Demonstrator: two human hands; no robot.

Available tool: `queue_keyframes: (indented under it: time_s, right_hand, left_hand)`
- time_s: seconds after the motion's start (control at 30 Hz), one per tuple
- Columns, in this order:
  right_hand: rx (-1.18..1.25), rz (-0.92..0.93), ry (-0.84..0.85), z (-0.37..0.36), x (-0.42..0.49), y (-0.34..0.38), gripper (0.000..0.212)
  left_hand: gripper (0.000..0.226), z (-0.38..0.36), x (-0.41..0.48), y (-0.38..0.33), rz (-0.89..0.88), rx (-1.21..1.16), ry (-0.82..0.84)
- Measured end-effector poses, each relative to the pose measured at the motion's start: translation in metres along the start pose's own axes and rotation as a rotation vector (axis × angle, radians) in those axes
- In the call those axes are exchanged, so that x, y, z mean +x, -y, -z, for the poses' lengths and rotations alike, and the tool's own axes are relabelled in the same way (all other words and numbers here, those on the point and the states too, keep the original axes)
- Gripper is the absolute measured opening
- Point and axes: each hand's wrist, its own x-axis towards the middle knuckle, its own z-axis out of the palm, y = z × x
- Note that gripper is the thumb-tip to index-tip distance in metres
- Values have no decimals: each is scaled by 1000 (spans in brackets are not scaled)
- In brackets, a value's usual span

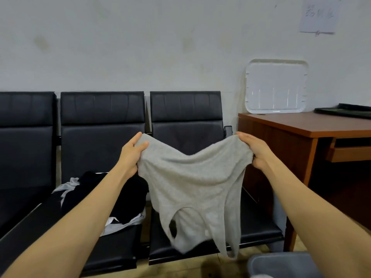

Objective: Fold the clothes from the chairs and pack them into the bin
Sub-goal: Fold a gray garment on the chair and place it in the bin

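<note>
A light grey tank top hangs upside down in the air in front of the black chairs, its straps dangling at the bottom. My left hand grips its left corner and my right hand grips its right corner, stretching the hem between them. On the middle chair seat lies a pile of black and white clothes. The grey bin shows at the bottom right, partly behind my right forearm.
A row of three black chairs stands against the white wall. A brown wooden desk is at the right, with a white tray leaning on the wall and a dark folded cloth on top.
</note>
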Motion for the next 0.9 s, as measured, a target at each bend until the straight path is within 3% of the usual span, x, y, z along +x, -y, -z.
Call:
queue_keyframes:
  time_s: [0.13, 0.2, 0.27, 0.3, 0.33, 0.4, 0.47, 0.57, 0.63, 0.8, 0.9]
  right_hand:
    - [-16, -179, 65, 1, -7, 12, 23]
    - [32, -230, 87, 1, -6, 14, 25]
    - [-55, -265, 101, 2, -2, 9, 32]
    - [-95, -282, 112, 2, 0, 4, 34]
    - [-121, -302, 127, 2, 1, -1, 35]
    - [-162, -312, 136, -1, 6, -12, 39]
    - [-160, -237, 106, -6, 11, -20, 45]
    - [-8, 19, 4, -9, 14, -29, 53]
    - [57, 93, -11, -2, 14, -33, 54]
    - [-12, -77, 58, 28, 16, -66, 61]
    - [-231, -267, 60, 45, 12, -118, 59]
  left_hand:
    - [50, 9, -5, -8, 99, 13, -53]
    - [33, 10, -12, -11, 232, 39, -15]
    - [10, 8, -18, -13, 347, 98, 56]
    - [9, 6, -18, -10, 384, 124, 76]
    - [10, 4, -17, -7, 401, 130, 91]
    - [41, -3, -7, 6, 371, 93, 101]
    - [58, -11, 4, 20, 284, 60, 73]
    - [59, -18, 17, 31, 96, -50, 19]
    - [59, -17, 18, 31, 25, -107, 13]
    - [66, 4, -3, 60, 223, -59, 140]
    - [61, 20, -28, 118, 368, 38, 133]
